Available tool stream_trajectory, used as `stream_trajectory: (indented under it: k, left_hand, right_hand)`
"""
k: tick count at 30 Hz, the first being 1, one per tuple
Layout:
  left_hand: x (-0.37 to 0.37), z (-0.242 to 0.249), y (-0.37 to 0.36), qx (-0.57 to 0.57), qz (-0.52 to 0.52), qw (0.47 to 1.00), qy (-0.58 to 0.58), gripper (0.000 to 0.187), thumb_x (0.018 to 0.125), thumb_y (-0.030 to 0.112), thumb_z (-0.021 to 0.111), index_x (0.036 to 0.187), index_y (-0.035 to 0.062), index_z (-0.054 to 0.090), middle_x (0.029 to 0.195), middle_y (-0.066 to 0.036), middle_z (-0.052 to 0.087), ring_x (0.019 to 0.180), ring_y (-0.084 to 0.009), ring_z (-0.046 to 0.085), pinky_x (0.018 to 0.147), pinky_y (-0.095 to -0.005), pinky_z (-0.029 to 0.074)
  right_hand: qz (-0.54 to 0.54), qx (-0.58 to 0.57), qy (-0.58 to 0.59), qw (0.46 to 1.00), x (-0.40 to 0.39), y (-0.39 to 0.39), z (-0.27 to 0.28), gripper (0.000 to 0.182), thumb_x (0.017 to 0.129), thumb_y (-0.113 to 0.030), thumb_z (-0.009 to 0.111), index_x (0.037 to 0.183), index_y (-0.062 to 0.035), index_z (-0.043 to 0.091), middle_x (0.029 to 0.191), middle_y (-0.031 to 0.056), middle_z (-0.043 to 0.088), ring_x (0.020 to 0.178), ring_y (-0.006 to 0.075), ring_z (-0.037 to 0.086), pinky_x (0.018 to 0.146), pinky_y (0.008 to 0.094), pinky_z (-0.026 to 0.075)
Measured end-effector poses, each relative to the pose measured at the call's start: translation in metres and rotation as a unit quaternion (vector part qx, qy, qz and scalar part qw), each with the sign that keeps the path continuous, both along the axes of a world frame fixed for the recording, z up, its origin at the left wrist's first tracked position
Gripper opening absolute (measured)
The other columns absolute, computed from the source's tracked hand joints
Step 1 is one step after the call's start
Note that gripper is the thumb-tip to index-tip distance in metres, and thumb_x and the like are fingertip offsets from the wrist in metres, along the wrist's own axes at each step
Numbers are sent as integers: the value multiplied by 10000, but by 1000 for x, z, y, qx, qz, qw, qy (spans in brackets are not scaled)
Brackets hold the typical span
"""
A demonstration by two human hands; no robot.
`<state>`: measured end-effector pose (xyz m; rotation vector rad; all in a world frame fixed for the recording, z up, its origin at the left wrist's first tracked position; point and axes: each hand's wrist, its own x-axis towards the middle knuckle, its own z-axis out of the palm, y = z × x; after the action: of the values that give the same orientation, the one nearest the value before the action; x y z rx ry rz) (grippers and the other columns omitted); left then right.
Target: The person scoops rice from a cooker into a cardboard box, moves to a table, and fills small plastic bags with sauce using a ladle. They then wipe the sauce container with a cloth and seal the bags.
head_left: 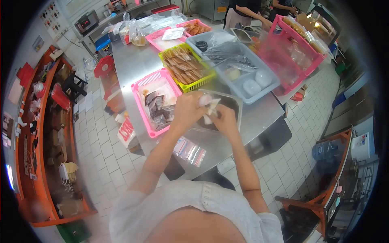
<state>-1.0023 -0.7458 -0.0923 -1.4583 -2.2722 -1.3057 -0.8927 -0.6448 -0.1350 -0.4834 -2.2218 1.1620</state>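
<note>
Over a metal pan (240, 106), my left hand (189, 108) and my right hand (225, 120) meet, fingers closed on a small crumpled whitish thing (210, 107), perhaps a little bag or a wipe; its kind is not clear. Left of my left hand stands a pink basket (137, 94) with small packets of dark brown filling (156, 106). Beyond my hands, a yellow-green basket (193, 86) holds rows of packets of orange-brown sauce (184, 67). Flat zip bags with red stripes (190, 152) lie at the table's near edge, by my left forearm.
On the steel table (131, 56) stand a blue-grey bin (267, 90) with white containers, more pink baskets (156, 38) and clear plastic bags (135, 32). A tall pink crate (279, 60) stands right. Co-workers (247, 10) are at the back. Orange shelves (48, 162) line the left.
</note>
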Motion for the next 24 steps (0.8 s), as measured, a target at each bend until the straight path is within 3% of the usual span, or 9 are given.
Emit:
stream_trajectory:
  k: [5, 8, 12, 14, 17, 19, 20, 22, 24]
  left_hand:
    - [0, -19, 6, -10, -10, 1000, 10, 177, 561, 42, 585, 724, -10, 542, 681, -173, 558, 674, -348, 558, 587, -396, 447]
    - [5, -22, 10, 20, 15, 999, 37, 172, 575, 16, 570, 740, -8, 529, 681, -169, 552, 668, -350, 555, 581, -410, 440]
    - [5, -20, 9, 15, 31, 998, 60, 162, 597, 16, 574, 752, -1, 535, 689, -170, 556, 661, -355, 553, 576, -417, 438]
    - [4, -18, 3, 21, 47, 997, 58, 134, 612, 29, 580, 737, 2, 539, 675, -169, 558, 651, -359, 553, 576, -419, 438]
    - [2, -14, -12, -42, 59, 997, 25, 113, 638, 60, 598, 730, 4, 563, 655, -172, 569, 633, -365, 559, 581, -420, 442]
    - [5, -11, -23, -140, 132, 980, -56, 249, 685, 198, 660, 844, 13, 610, 682, -197, 578, 677, -358, 568, 620, -380, 447]
    - [6, -13, -29, -140, 133, 979, -57, 249, 685, 198, 660, 844, 13, 610, 682, -197, 578, 677, -358, 568, 620, -380, 447]
    - [8, -23, -41, -89, 186, 972, -112, 204, 669, 156, 671, 768, -3, 591, 647, -163, 593, 593, -294, 594, 574, -359, 456]
    - [10, -32, -58, -53, 202, 967, -147, 224, 685, 184, 678, 784, 3, 592, 654, -129, 600, 586, -246, 589, 565, -332, 452]
  right_hand:
    - [-13, 34, -58, 998, 17, 7, -9, 136, 661, -51, 633, 769, 32, 618, 711, 197, 569, 638, 339, 561, 591, 380, 434]
    - [-14, 63, -134, 989, 22, 12, -7, 137, 655, -44, 628, 776, 20, 630, 727, 205, 574, 658, 347, 565, 617, 393, 442]
    - [-46, 161, -121, 978, 29, 14, -12, 93, 668, -23, 601, 743, 22, 633, 723, 208, 574, 689, 357, 566, 647, 410, 450]
    - [-118, 202, -166, 958, 41, 24, -9, 87, 691, 15, 549, 728, 38, 624, 772, 218, 569, 742, 371, 556, 682, 420, 448]
    - [-140, 130, -71, 979, 66, 51, -4, 113, 708, 43, 502, 786, 66, 581, 865, 240, 548, 800, 381, 539, 716, 429, 428]
    - [-203, 171, -182, 947, 85, 70, 2, 113, 710, 47, 505, 813, 56, 550, 902, 241, 550, 844, 377, 544, 728, 420, 428]
    - [-201, 171, -183, 947, 88, 78, 3, 113, 710, 47, 505, 813, 56, 550, 902, 241, 550, 844, 377, 544, 728, 420, 428]
    - [-352, 71, -300, 884, 89, 90, 4, 221, 685, 58, 541, 900, 3, 540, 1002, 209, 559, 939, 362, 538, 742, 402, 431]
    - [-301, 91, -292, 903, 99, 106, -14, 188, 712, 45, 529, 896, 8, 530, 1023, 227, 545, 937, 366, 539, 745, 398, 431]
